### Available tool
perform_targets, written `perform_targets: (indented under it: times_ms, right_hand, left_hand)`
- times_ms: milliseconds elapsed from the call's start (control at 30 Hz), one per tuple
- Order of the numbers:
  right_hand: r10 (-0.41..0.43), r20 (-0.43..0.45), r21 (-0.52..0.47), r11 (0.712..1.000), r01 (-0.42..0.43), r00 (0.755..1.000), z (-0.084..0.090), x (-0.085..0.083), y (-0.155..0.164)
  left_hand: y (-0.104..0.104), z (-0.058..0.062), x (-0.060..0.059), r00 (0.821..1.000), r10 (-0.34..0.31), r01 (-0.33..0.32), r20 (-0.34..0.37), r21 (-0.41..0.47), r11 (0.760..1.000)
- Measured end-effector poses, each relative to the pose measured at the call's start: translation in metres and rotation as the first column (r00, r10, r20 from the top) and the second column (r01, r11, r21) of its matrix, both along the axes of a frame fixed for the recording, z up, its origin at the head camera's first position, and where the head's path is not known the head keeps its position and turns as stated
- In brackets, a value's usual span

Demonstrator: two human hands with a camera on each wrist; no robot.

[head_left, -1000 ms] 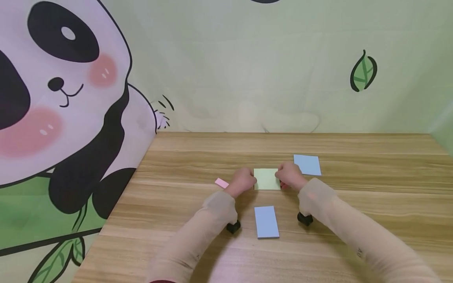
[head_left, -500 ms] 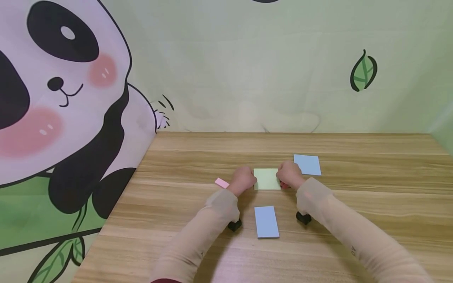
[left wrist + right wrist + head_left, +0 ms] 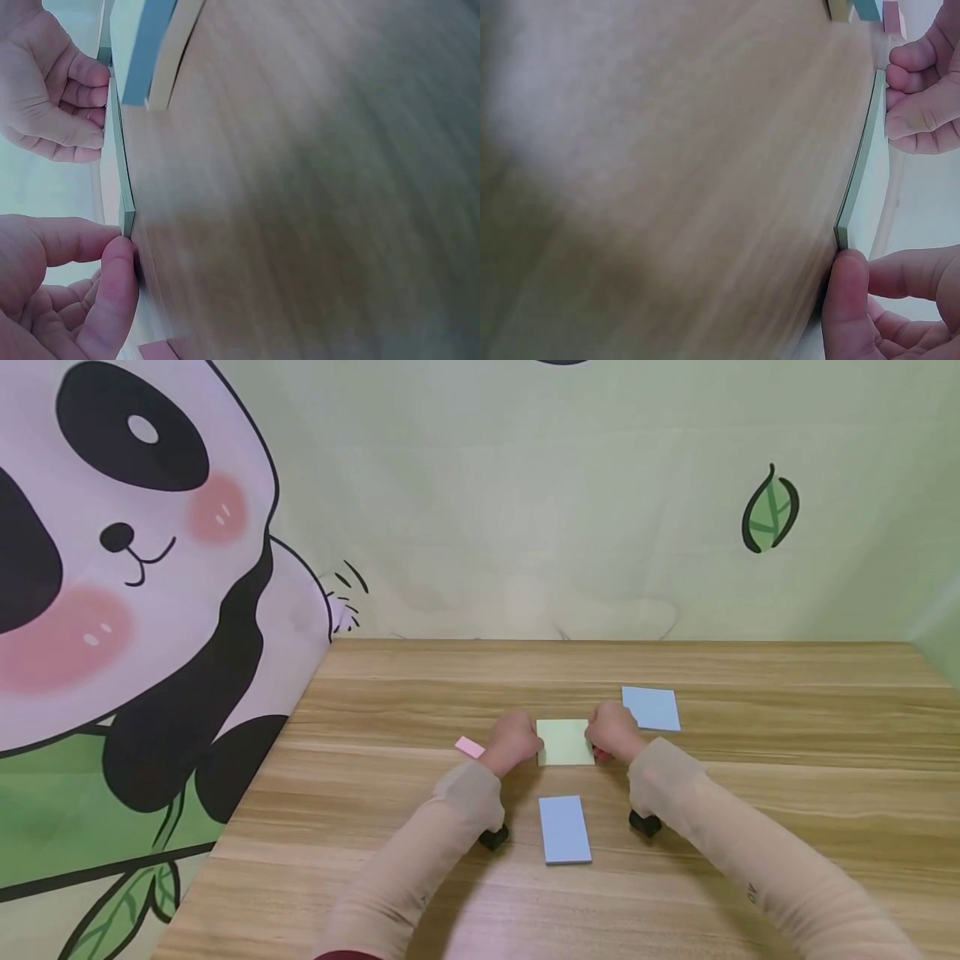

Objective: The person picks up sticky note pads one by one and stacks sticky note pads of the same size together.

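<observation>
At centre frame, left hand (image 3: 516, 742) and right hand (image 3: 612, 732) pinch opposite edges of the green sticky-note pad (image 3: 565, 742): light, thin, probably flexible, best gripped by its side edges

Both hands pinch green pad (image 3: 122, 161) (edge-on).

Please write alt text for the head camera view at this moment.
Two hands, left and right, grip opposite edges of a pale green sticky-note pad lying on a wooden table. A blue pad lies nearer the person, another blue pad far right, a small pink piece left; a panda-print backdrop stands behind.
</observation>
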State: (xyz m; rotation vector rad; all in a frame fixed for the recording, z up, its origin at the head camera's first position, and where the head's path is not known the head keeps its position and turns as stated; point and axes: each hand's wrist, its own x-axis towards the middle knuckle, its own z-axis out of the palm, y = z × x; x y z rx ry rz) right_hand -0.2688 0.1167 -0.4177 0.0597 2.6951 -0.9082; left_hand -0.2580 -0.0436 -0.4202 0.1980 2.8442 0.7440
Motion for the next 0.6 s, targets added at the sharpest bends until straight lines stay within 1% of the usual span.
perform_targets:
  times_ms: [133,300,467,600]
  right_hand:
    - [-0.011,0.016,-0.015,1.000,0.011,1.000,0.000,0.001,-0.001]
    - [-0.026,0.035,-0.047,0.999,0.027,0.999,-0.002,0.003,-0.001]
    - [-0.003,0.032,-0.058,0.998,0.005,0.999,-0.002,0.008,-0.001]
    - [0.005,0.040,-0.097,0.995,-0.001,0.999,-0.001,0.012,0.000]
  left_hand:
    - [-0.001,0.000,0.001,1.000,0.003,-0.003,0.015,0.001,1.000]
    - [-0.003,0.001,0.002,1.000,0.000,0.000,0.016,-0.014,1.000]
    - [-0.004,0.003,0.006,1.000,-0.014,0.015,0.015,-0.028,0.999]
    - [-0.006,0.003,0.009,0.999,-0.029,0.030,0.022,-0.033,0.999]
